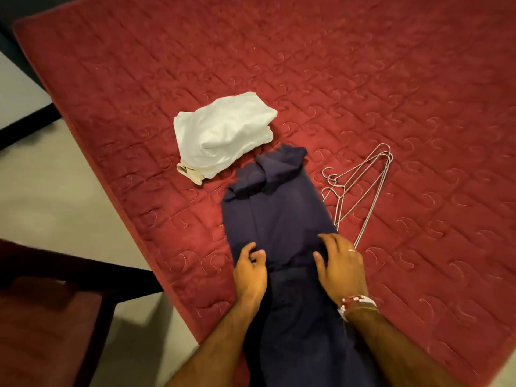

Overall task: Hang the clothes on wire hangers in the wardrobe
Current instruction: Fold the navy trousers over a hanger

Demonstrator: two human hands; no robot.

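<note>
The navy garment (279, 213) lies stretched out in a long folded strip, its far end bunched and rumpled. The white garment (223, 132), a loose folded bundle with a tag showing at one corner, sits just beyond that far end, to the left. The wire hangers (363, 188), a thin silvery stack, lie flat just beside its right edge, hooks pointing toward it.

Bare forearms (220, 344); right hand (340, 265) wears a ring (351, 250) and red-and-white thread wristband (357, 304).
</note>
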